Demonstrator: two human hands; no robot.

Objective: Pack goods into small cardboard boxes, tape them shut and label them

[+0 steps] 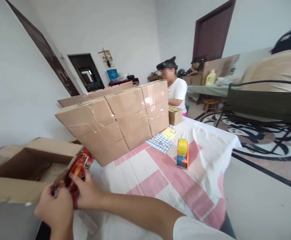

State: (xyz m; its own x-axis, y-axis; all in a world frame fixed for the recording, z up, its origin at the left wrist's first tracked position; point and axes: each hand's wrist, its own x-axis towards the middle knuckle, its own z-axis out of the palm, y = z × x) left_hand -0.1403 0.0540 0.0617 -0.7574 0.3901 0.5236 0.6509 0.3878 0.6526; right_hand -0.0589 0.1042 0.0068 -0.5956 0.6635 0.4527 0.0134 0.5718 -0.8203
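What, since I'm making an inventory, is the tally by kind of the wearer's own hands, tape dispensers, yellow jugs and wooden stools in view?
Wearer's left hand and right hand: 2
Tape dispenser: 1
Yellow jug: 1
Wooden stool: 1
Total: 5

White walls point(125, 26) meet in a corner point(156, 30); a doorway point(82, 63) opens at the back, a scroll point(107, 59) beside it, a brown door point(214, 33) to the right; on the grey floor point(257, 186), a panda design point(246, 132) spreads under a chair point(265, 103), near a wooden stool point(210, 102)
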